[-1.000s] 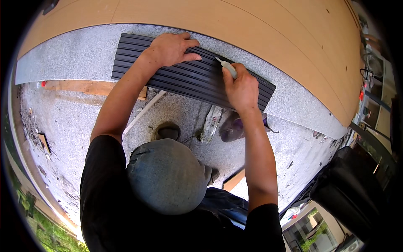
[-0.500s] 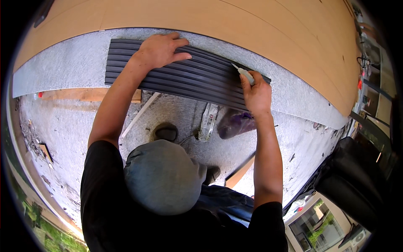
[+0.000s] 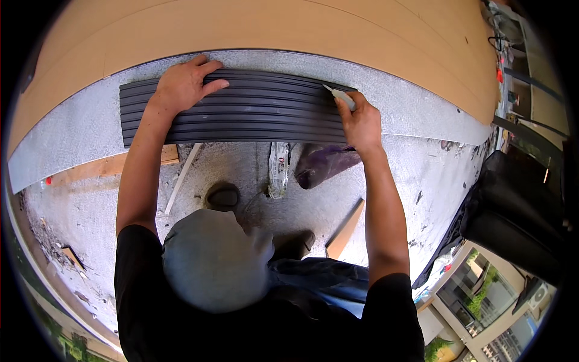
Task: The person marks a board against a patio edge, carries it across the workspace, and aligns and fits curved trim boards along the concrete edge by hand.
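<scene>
A dark grey ribbed panel (image 3: 259, 108) lies across a pale speckled board (image 3: 416, 108) in front of me. My left hand (image 3: 184, 84) rests on the panel's far edge near its left part, fingers spread, thumb on the ribs. My right hand (image 3: 362, 123) grips a pale tool (image 3: 342, 100) with a thin pointed tip, which is at the panel's far edge near its right end; whether the tip touches cannot be told. Under the panel's near edge lie a clear-and-silver wrapped package (image 3: 278, 169) and a purplish soft bundle (image 3: 319, 166).
Beige panels (image 3: 289, 27) stretch along the top. A wooden plank (image 3: 102, 166), a thin pale strip (image 3: 181, 181) and a brown board piece (image 3: 344, 232) lie on the speckled floor (image 3: 90, 217) with debris. A black padded object (image 3: 512, 223) is at right. My grey cap (image 3: 214, 259) fills part of the lower middle.
My right hand and tool have moved rightward along the panel's far edge. The whole view has swung, so the panel now looks more level and farther left.
</scene>
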`<state>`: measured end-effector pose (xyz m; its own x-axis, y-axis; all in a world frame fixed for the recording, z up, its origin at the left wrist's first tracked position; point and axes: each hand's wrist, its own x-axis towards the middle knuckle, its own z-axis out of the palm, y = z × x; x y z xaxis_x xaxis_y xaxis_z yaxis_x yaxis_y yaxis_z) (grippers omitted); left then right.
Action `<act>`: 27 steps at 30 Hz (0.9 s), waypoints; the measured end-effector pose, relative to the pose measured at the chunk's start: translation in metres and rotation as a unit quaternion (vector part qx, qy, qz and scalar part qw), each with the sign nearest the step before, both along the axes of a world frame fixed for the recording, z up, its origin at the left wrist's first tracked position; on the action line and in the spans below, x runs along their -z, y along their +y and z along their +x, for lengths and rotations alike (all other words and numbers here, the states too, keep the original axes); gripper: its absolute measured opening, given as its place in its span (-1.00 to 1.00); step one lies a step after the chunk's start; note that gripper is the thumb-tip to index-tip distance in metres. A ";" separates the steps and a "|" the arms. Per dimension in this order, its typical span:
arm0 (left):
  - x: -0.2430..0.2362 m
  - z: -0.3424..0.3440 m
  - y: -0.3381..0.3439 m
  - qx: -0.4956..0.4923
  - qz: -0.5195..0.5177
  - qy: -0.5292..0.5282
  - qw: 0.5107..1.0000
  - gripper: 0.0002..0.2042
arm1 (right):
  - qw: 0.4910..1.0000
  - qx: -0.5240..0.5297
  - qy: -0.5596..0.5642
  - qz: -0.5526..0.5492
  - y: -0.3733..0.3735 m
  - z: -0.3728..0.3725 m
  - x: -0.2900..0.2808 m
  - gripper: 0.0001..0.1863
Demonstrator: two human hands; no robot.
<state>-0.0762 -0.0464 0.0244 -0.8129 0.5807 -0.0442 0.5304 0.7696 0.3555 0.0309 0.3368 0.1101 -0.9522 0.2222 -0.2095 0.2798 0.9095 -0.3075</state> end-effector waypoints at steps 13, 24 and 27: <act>-0.004 0.000 0.002 -0.006 -0.003 -0.023 1.000 -0.50 | 1.000 0.021 0.000 0.021 0.054 0.010 -0.001 -0.59; -0.005 -0.001 0.002 -0.003 0.009 -0.028 1.000 -0.50 | 0.999 0.034 0.008 0.039 0.079 0.017 0.006 -0.56; -0.006 -0.001 0.001 0.000 0.012 -0.031 0.999 -0.50 | 0.998 0.040 0.008 0.038 0.079 0.018 0.007 -0.55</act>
